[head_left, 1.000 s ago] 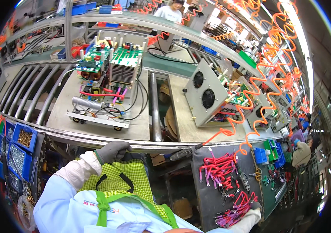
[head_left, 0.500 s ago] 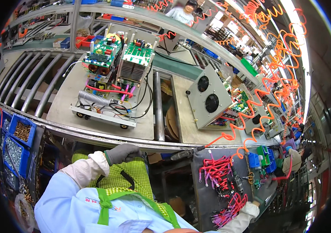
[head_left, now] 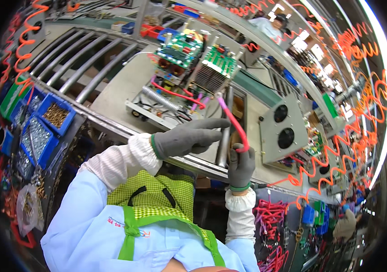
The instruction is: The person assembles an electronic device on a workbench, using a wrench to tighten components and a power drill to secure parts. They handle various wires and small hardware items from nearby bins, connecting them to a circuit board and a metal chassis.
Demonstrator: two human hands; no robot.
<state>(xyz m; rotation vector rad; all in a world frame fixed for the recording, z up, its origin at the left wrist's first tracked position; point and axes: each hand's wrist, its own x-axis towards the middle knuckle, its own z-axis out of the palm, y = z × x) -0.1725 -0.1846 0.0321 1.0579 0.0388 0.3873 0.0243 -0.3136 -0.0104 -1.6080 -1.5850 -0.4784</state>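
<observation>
My right hand [head_left: 241,164], in a grey glove, is closed on the lower end of a short red cable [head_left: 237,125]. The cable stands up from the fingers, with a pink sleeve and a metal lug at its top end. Beside it, my gloved left hand [head_left: 189,137] reaches across with fingers stretched out, close to the cable; I cannot see it grip anything. Beyond the hands is an opened power unit with green circuit boards [head_left: 180,52], a finned heat sink [head_left: 209,80], a coiled grey hose [head_left: 159,98] and red cables on its base.
A grey housing with two fans [head_left: 284,127] stands to the right on the roller conveyor [head_left: 98,68]. Blue bins of screws [head_left: 55,113] sit at the left. More red cables [head_left: 272,217] lie on the right bench. Orange coiled air hoses [head_left: 334,167] hang at the right.
My right hand has come from the right bench to the conveyor edge with the red cable. My left hand has lifted forward and its fingers have straightened. The view has turned.
</observation>
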